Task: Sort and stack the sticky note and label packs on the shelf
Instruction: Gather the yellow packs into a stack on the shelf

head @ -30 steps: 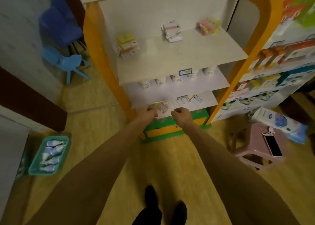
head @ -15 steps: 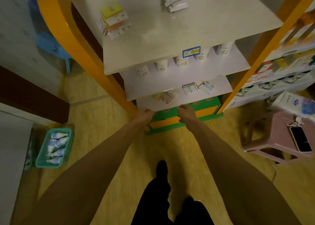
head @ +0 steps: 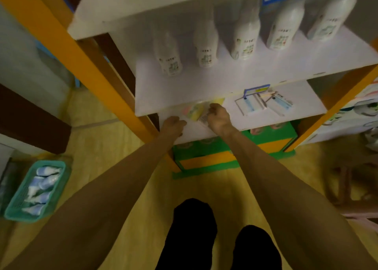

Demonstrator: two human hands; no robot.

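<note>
Nearby, teal basket (head: 61,179) of perhaps tubes (head: 42,185)

Both hands' (head: 172,124) (head: 217,117) fingers curled

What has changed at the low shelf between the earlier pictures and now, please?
The right hand has moved up from the shelf edge onto the clear-wrapped yellow and pink sticky note pack and grips it. The left hand stays at the white low shelf edge. The blue-carded packs lie unmoved.

label packs (head: 196,112) blurred, print unreadable, top shelf (head: 163,8) cut off
</note>
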